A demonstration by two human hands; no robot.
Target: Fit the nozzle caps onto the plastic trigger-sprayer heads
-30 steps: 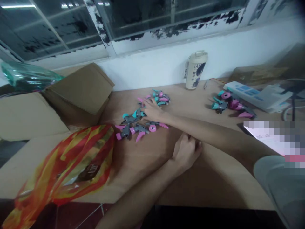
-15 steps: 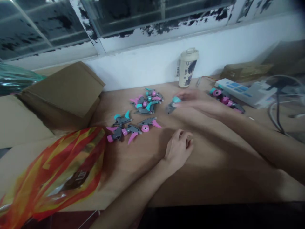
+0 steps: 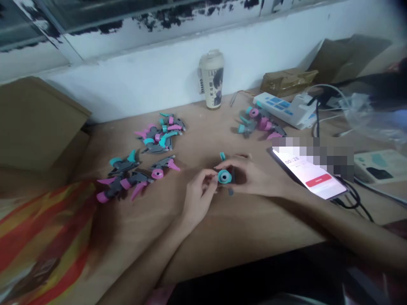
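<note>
My right hand [image 3: 246, 176] is wrapped round a grey trigger spray head [image 3: 225, 177], whose teal collar faces me with its round opening showing. My left hand [image 3: 202, 192] is closed in a pinch, its fingertips against the left edge of that collar; whether something small sits between them is hidden. To the left lie several grey spray heads with pink and teal parts, in a rear cluster [image 3: 162, 134] and a nearer cluster [image 3: 133, 178]. Another group of spray heads [image 3: 262, 123] lies beyond my right hand.
A lidded coffee cup [image 3: 213, 80] stands by the wall. Rightward are a white power strip [image 3: 282, 109], a lit phone [image 3: 313, 173], cables and a taped carton [image 3: 286, 81]. An open cardboard box [image 3: 41, 123] and a red-yellow striped bag [image 3: 54, 224] occupy the left.
My right hand has brought the spray head nearer me, and my left hand has come up to its collar. The view has swung right, showing the phone.
</note>
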